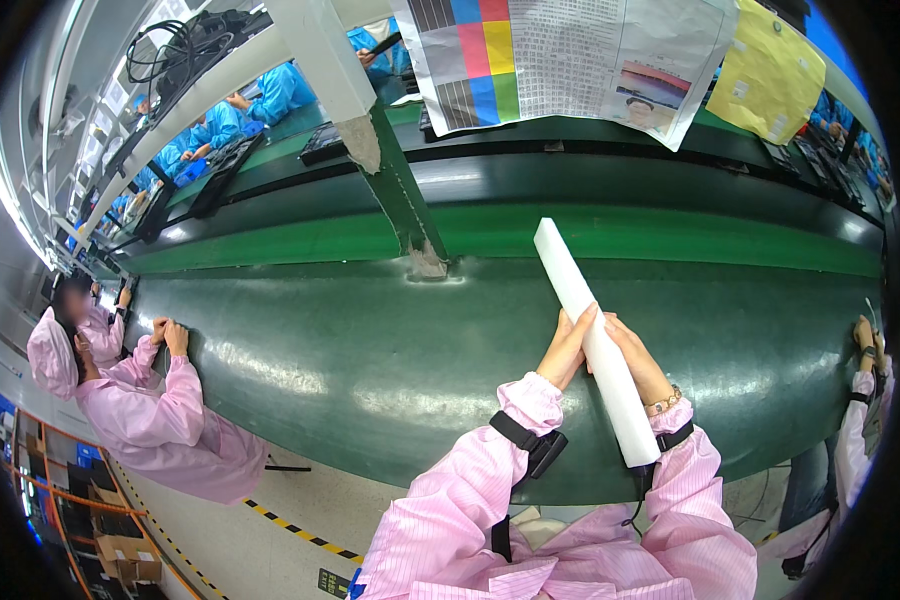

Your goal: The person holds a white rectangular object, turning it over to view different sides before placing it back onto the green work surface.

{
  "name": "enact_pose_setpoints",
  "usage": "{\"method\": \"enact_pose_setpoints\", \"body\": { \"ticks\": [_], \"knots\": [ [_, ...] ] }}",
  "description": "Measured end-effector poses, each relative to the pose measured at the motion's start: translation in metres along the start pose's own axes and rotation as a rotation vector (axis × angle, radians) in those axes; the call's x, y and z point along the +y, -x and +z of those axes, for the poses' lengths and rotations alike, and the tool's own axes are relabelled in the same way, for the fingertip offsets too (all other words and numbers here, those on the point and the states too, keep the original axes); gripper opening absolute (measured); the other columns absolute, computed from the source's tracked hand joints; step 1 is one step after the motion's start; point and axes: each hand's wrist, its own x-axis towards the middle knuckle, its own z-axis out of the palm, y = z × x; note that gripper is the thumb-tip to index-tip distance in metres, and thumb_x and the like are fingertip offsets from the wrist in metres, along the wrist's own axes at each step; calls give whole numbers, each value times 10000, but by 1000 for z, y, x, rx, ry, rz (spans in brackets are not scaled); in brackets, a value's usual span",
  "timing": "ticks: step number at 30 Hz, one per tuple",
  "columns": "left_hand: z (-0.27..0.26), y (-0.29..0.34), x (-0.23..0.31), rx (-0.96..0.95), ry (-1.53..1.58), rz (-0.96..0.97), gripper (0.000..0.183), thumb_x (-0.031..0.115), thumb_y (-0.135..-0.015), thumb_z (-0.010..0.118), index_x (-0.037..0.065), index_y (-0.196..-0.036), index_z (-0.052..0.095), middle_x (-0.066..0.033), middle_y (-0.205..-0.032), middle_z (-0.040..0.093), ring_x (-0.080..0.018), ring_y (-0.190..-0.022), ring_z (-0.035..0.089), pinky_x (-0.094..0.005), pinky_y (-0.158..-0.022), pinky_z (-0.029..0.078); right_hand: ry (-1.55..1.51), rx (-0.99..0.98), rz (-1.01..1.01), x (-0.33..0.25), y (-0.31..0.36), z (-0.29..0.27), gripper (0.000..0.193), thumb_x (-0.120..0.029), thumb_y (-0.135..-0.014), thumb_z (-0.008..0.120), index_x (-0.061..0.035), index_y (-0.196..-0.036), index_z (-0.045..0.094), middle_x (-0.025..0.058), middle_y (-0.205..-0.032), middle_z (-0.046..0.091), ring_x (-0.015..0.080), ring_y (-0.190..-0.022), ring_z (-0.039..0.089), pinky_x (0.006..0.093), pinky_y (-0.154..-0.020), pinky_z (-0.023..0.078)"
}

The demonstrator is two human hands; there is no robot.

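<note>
A long, narrow white bar (602,350) with flat sides slants across the green worktable (420,370), its upper end pointing away from me. Against its left side, near the middle, lies my left hand (569,345), the thumb along the edge. My right hand (638,360) holds it from the other side, with some fingers hidden behind it. The bar's lower end reaches my right wrist, where a black piece with a cord (642,482) hangs; whether it belongs to the bar, I cannot tell. Black bands circle both my forearms.
A post (395,180) rises from the table ahead. Printed sheets (570,65) and a yellow sheet (767,75) hang above. A person in pink (155,400) stands at the left edge, another person's hand (863,332) at the right. Beyond runs a green conveyor belt (310,235).
</note>
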Motion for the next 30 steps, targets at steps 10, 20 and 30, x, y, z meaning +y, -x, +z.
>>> {"method": "enact_pose_setpoints", "body": {
  "ticks": [10,20,30],
  "knots": [
    [3,5,5,14,14,-25,511,461,-954,534,113,-1281,352,-52,-1109,510,-139,-974,565,-295,-767,511,8,-23,-11,3,-2,-3,333,-338,-1003,459,-64,-1193,453,50,-867,601,128,-620,618,240,-567,517],
    [2,4,3,32,8,-25,469,443,-956,535,115,-1246,366,-91,-1128,569,-157,-935,595,-297,-737,515,9,-15,-8,3,-2,-3,338,-341,-1002,458,-64,-1196,450,54,-863,599,134,-620,618,245,-565,514],
    [3,5,4,28,5,-36,474,435,-957,535,111,-1252,356,-112,-1161,575,-167,-963,593,-299,-768,511,4,-21,-9,3,-1,-4,342,-338,-1002,459,-60,-1202,451,54,-874,599,130,-628,615,247,-578,520]
  ]
}}
